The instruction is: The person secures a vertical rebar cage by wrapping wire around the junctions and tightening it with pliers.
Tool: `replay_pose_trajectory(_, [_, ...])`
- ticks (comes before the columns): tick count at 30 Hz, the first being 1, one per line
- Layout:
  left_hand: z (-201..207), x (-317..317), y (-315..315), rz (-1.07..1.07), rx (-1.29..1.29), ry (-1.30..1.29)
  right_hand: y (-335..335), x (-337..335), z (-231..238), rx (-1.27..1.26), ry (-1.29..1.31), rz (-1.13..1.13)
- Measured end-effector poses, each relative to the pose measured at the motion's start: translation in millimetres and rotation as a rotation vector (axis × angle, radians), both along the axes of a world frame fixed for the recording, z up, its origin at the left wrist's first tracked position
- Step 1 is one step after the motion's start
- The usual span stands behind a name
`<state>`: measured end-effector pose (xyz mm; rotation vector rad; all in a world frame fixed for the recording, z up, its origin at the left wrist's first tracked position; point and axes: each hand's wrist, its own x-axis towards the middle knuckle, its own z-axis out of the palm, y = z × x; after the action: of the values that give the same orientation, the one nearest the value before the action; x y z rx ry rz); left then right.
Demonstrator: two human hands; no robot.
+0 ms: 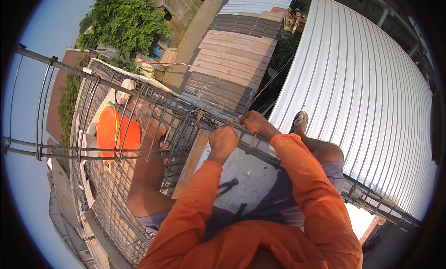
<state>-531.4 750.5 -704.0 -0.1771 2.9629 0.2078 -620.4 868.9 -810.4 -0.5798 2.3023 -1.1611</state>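
I sit high up on a rebar cage point(153, 106) in orange sleeves. My left hand point(223, 140) is closed in a fist on the top steel bar point(190, 112) of the cage, near a stirrup. My right hand point(253, 121) grips the same bar just to the right, fingers curled over it. A rusty tie loop point(251, 142) hangs below my right wrist. Dark pliers point(226, 186) lie on the grey board point(253, 176) under my arms. What the fists hold besides the bar is hidden.
Another person in an orange shirt and pale cap point(118, 129) crouches inside the cage at the left. A corrugated white metal roof point(362, 83) lies far below at the right, with a striped roof point(237, 55), a road and trees behind. My sandalled foot point(299, 122) rests near the beam.
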Motion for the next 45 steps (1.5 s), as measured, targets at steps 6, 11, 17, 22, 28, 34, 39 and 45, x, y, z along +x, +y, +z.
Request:
replay_pose_trajectory(6, [-1.8,7.1,-11.2,-0.06,0.063,0.104,14.2,9.2,54.7,0.17,-0.123,0.015])
replay_pose_trajectory(11, [-5.3,11.4,-16.4,-0.023,0.095,0.07,53.2,-4.8,99.1,0.354,-0.023,0.105])
replay_pose_trajectory(17, [-10.9,14.0,-20.3,0.086,0.174,0.096,87.2,-25.3,117.4,0.327,0.126,0.0])
replay_pose_trajectory(22, [2.0,17.3,-16.4,0.149,0.199,0.068,37.8,-3.5,73.5,0.237,0.02,0.068])
replay_pose_trajectory(28, [0.6,25.5,-27.2,0.197,0.195,0.113,-18.1,6.3,50.6,0.117,-0.16,0.06])
replay_pose_trajectory(34, [-4.5,27.6,-27.9,0.142,0.179,0.164,-13.7,-7.0,29.1,-0.152,-0.047,0.138])
replay_pose_trajectory(39, [1.6,24.3,-28.0,0.085,0.149,0.156,-22.7,-7.9,32.9,-0.09,-0.2,-0.129])
replay_pose_trajectory(45, [2.5,22.6,-32.0,0.04,0.078,0.115,-21.4,-4.5,30.0,-0.266,-0.355,-0.206])
